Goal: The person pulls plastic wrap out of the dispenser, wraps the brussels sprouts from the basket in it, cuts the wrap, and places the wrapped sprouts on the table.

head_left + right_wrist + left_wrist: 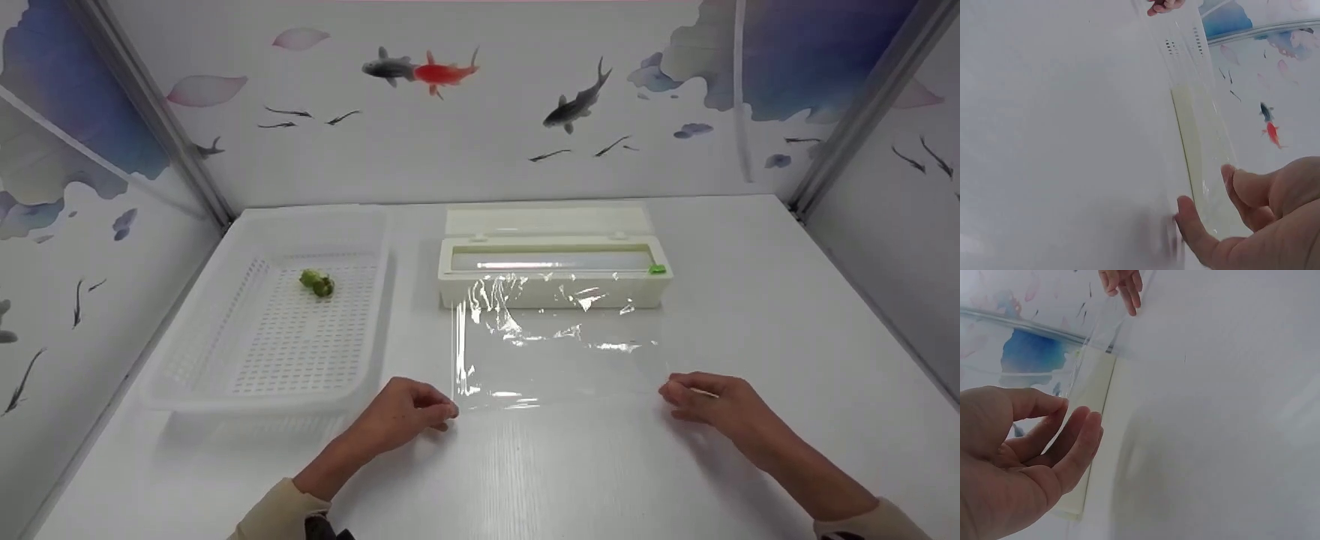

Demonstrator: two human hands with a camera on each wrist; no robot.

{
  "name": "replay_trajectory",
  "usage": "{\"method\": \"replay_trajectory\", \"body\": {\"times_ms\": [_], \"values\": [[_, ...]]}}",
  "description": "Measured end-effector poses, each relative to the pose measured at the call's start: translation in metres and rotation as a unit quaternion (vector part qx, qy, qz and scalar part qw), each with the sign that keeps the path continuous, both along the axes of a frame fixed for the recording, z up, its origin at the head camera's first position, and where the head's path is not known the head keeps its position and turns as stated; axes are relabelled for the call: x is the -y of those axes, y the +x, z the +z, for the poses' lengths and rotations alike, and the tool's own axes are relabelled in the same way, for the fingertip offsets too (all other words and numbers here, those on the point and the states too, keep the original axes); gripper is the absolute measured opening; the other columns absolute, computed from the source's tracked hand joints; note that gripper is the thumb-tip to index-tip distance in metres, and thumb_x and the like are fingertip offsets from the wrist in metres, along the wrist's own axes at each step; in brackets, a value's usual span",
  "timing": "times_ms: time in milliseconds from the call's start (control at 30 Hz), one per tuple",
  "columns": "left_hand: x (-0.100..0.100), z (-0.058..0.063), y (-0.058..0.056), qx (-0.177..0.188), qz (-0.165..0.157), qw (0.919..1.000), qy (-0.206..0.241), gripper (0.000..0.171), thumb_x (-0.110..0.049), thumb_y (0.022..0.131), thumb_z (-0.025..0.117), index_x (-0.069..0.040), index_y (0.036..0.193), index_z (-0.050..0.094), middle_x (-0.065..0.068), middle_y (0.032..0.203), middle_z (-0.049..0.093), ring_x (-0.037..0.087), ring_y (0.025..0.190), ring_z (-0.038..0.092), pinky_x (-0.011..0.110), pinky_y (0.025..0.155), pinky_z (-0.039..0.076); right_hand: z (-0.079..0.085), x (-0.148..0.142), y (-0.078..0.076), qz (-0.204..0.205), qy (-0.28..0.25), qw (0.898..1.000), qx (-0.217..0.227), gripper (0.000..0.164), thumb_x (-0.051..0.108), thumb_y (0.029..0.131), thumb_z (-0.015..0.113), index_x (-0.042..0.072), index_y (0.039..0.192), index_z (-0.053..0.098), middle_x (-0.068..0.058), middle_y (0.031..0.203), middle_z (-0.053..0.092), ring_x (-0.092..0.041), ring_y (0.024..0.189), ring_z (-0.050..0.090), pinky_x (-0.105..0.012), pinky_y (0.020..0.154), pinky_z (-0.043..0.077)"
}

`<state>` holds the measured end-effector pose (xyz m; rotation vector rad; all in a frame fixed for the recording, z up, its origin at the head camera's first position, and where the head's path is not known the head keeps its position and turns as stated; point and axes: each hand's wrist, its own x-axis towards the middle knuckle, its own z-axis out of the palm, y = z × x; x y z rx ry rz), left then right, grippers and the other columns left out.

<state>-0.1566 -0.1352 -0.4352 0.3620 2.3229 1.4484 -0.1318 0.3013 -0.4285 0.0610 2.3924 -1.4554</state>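
A sheet of clear cling film [555, 360] stretches toward me from a cream cling film dispenser box [555, 291], whose lid [551, 219] is tipped back. My left hand [412, 411] pinches the film's near left corner between thumb and index finger; the left wrist view shows the other fingers [1081, 450] curved loosely below. At the near right corner, my right hand [709, 399] pinches the film with thumb and index finger, as the right wrist view [1264, 208] also shows. The film's near edge runs between both hands, above the white table.
A white plastic basket [367, 330] with a slotted bottom stands at the left, two small green vegetable pieces [317, 283] lying in it. A green slider [657, 269] sits at the box's right end. Printed panels [480, 150] with fish wall in the table [525, 480].
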Motion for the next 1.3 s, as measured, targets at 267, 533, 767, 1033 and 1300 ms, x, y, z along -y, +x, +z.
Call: {"method": "replay_trajectory", "body": {"times_ms": [267, 533, 767, 1033, 1300], "values": [[-0.006, -0.006, -0.004, 0.047, 0.075, 0.9949, 0.048, 0.035, -0.027, 0.096, 0.067, 0.006, 0.089, 0.077, 0.013, 0.086, 0.078, 0.027, 0.087, 0.077, 0.035, 0.087, 0.062, -0.005, 0.002, -0.002, 0.001, -0.012, 0.999, 0.033, 0.048, 0.035, 0.1, 0.061, -0.004, 0.128, 0.064, -0.01, 0.12, 0.073, -0.006, 0.105, 0.07, -0.018, 0.089, 0.057], [-0.009, -0.009, -0.005, 0.081, 0.117, 0.9898, 0.016, 0.029, -0.023, 0.085, 0.081, 0.005, 0.091, 0.077, 0.015, 0.085, 0.078, 0.018, 0.074, 0.076, 0.028, 0.073, 0.063, -0.011, 0.006, -0.007, -0.081, -0.106, 0.989, 0.07, 0.04, 0.027, 0.098, 0.066, -0.008, 0.117, 0.068, -0.003, 0.098, 0.077, -0.01, 0.088, 0.073, -0.021, 0.082, 0.061], [-0.007, -0.011, -0.005, 0.079, 0.092, 0.9925, 0.012, 0.019, -0.012, 0.081, 0.082, 0.002, 0.093, 0.077, 0.005, 0.082, 0.076, 0.011, 0.071, 0.072, 0.027, 0.072, 0.062, -0.014, 0.007, -0.007, -0.092, -0.089, 0.99, 0.054, 0.043, 0.024, 0.094, 0.071, -0.01, 0.121, 0.066, -0.004, 0.094, 0.078, -0.012, 0.084, 0.074, -0.023, 0.079, 0.062], [-0.006, -0.012, -0.006, 0.163, 0.085, 0.9775, 0.103, 0.034, -0.005, 0.088, 0.073, 0.008, 0.112, 0.054, 0.013, 0.087, 0.075, 0.018, 0.072, 0.075, 0.032, 0.074, 0.064, -0.016, 0.006, -0.004, -0.11, -0.071, 0.991, 0.04, 0.037, 0.019, 0.089, 0.077, -0.006, 0.114, 0.066, -0.004, 0.092, 0.078, -0.014, 0.082, 0.076, -0.024, 0.077, 0.062], [-0.015, -0.015, -0.017, 0.198, 0.097, 0.9685, 0.116, 0.055, -0.024, 0.095, 0.069, 0.011, 0.132, 0.048, 0.014, 0.089, 0.076, 0.023, 0.075, 0.077, 0.034, 0.07, 0.064, -0.018, 0.004, -0.005, -0.116, -0.083, 0.989, 0.043, 0.042, 0.016, 0.088, 0.077, -0.002, 0.109, 0.046, -0.004, 0.092, 0.079, -0.014, 0.079, 0.076, -0.023, 0.075, 0.062]]}}
